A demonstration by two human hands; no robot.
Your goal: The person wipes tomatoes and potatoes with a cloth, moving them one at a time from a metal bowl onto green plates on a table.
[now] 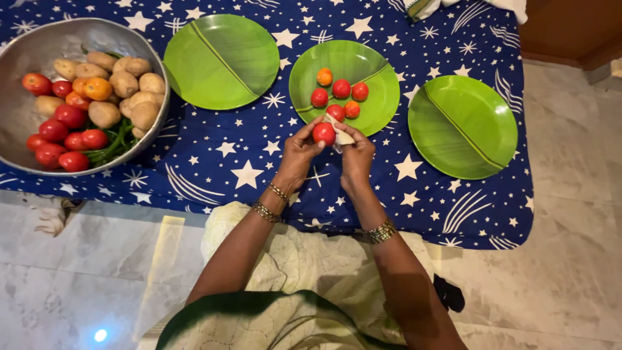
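- Sitting between the two hands, a red tomato (324, 133) is held up over the near edge of the middle green plate (382, 110), just short of the tomatoes already lying there.
- Round as it is, the tomato has no long axis to speak of; it lies a little to the left of a small white cloth (343, 137), which touches its right side.
- The left hand (299, 154) has its grip pinching the tomato, fingertips on its left and underside.
- The right hand (357, 155) has its grip pressed together on the cloth, holding it against the tomato; both hands are equally near the fruit.
- Five small tomatoes (340, 94), red and orange, lie clustered on the middle plate, just beyond the held one.
- Two more green plates, one to the left (220, 61) and one to the right (463, 126), carry nothing.
- Farther left, a metal bowl (39, 39) holds potatoes, tomatoes and green beans.
- All rests on a blue star-patterned cloth (214, 155) spread over the floor.
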